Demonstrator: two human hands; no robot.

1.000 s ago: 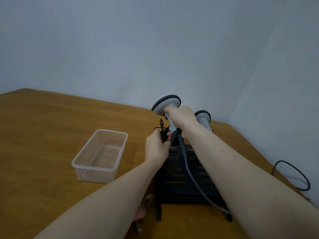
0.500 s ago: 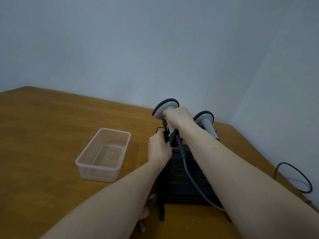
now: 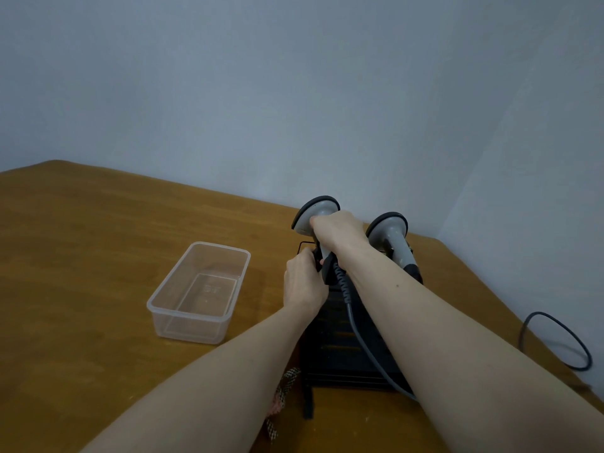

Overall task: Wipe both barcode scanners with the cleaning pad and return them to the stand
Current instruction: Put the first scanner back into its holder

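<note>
Right hand (image 3: pixel 336 235) wraps the left scanner (image 3: pixel 315 214) just under its head, handle running down into the stand (image 3: pixel 330 338). Left hand (image 3: pixel 302 282) grips the stand's top-left edge. Other scanner (image 3: pixel 390 228) sits docked just right.

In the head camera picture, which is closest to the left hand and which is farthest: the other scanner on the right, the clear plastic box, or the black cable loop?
From the left hand:
1. The other scanner, just to its right, standing in the stand.
2. The clear plastic box, on the table to its left.
3. The black cable loop, far right at the table's edge.
</note>
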